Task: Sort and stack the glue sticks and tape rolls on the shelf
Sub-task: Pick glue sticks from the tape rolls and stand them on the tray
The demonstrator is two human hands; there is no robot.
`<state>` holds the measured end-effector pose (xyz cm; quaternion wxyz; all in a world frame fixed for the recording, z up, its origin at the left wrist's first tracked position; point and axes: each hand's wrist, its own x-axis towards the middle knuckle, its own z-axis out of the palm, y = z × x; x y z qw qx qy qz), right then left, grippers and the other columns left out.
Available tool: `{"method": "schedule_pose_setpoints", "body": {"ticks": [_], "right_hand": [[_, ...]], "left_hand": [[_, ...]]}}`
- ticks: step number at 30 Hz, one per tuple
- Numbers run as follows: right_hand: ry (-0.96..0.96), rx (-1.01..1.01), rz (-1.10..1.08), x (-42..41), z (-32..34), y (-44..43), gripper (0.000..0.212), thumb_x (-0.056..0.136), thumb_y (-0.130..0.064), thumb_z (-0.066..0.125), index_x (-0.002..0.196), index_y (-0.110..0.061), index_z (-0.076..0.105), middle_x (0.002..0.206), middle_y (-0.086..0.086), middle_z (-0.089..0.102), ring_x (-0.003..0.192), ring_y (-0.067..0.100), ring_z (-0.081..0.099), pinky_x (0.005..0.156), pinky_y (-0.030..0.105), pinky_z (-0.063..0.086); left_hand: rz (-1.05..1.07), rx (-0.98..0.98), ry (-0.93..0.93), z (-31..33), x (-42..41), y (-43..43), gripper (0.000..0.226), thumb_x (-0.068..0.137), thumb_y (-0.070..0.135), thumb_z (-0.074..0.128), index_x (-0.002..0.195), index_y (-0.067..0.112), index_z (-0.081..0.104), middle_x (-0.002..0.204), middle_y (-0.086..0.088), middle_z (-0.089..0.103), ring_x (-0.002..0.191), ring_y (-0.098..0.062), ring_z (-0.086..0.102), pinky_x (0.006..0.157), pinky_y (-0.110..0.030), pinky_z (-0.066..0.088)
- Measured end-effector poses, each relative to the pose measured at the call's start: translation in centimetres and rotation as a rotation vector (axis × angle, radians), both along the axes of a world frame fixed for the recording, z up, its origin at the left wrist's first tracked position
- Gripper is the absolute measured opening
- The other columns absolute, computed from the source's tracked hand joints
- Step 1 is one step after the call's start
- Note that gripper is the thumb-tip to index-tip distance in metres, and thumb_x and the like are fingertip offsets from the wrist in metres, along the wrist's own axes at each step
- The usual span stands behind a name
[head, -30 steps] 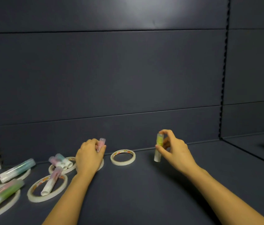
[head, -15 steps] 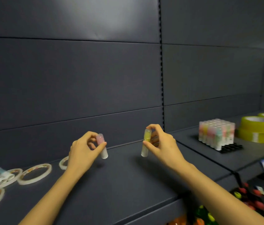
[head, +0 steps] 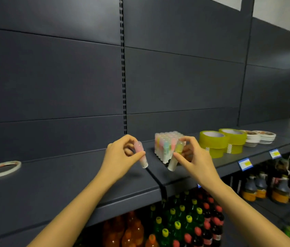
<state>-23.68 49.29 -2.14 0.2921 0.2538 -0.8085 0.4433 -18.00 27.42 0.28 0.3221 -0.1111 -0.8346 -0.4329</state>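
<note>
Since 0.5 s ago my view has swung further right along the shelf [head: 69,184]. The scattered rolls and sticks at the left have dropped out of sight, leaving only 1 thin tape roll [head: 1,168] lying flat near the left edge. The block of glue sticks [head: 164,145] that stood off to the right now sits near the middle, just behind the right hand. Both hands have travelled with the view and keep the same grips. The left hand [head: 121,157] pinches the pink glue stick [head: 140,155] between thumb and forefinger, its other fingers curled behind; the stick hangs cap up, slightly tilted, over the seam between the 2 shelf boards, and I cannot tell whether its base touches. The right hand [head: 195,163] pinches the yellow-green glue stick [head: 175,155] the same way, cap up and leaning, just in front of the block's near corner; contact with the block I cannot confirm. The block stands upright on the right-hand board. Right of it are 2 stacks of wide yellow tape rolls [head: 217,143], then 2 low stacks of flat white tape rolls [head: 258,138]. On the shelf's front lip hang price tags [head: 244,164], and bottles [head: 176,227] fill the level below.
</note>
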Motion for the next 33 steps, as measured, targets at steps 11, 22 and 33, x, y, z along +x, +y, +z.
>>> {"method": "schedule_pose_setpoints", "body": {"ticks": [11,22,33], "right_hand": [[0.006,-0.007,0.002,-3.1,-0.8,8.1,0.036,0.08,-0.025,0.073,0.104,-0.032,0.047,0.076,-0.009,0.063,0.073,0.005,0.063,0.065,0.016,0.051],[-0.024,-0.011,0.117,-8.8,-0.8,6.5,0.035,0.081,-0.023,0.071,0.107,-0.027,0.049,0.076,-0.006,0.063,0.066,0.004,0.061,0.064,0.015,0.05],[-0.013,0.067,0.201,-13.6,-0.3,4.7,0.039,0.083,-0.026,0.069,0.115,-0.027,0.048,0.078,-0.009,0.062,0.071,0.004,0.062,0.068,0.015,0.051]], "left_hand": [[0.126,-0.191,-0.01,-0.3,-5.6,9.8,0.023,0.072,0.014,0.07,0.087,0.021,0.054,0.086,0.006,0.067,0.065,-0.012,0.067,0.074,-0.037,0.055],[0.3,-0.45,0.024,-1.0,-11.0,9.9,0.023,0.08,0.031,0.067,0.1,0.023,0.058,0.086,0.018,0.056,0.076,-0.008,0.045,0.068,-0.027,0.041],[0.419,-0.863,0.076,-1.2,-12.1,10.5,0.025,0.087,0.042,0.053,0.101,0.024,0.062,0.083,0.009,0.054,0.082,-0.011,0.033,0.068,-0.024,0.021]]}}
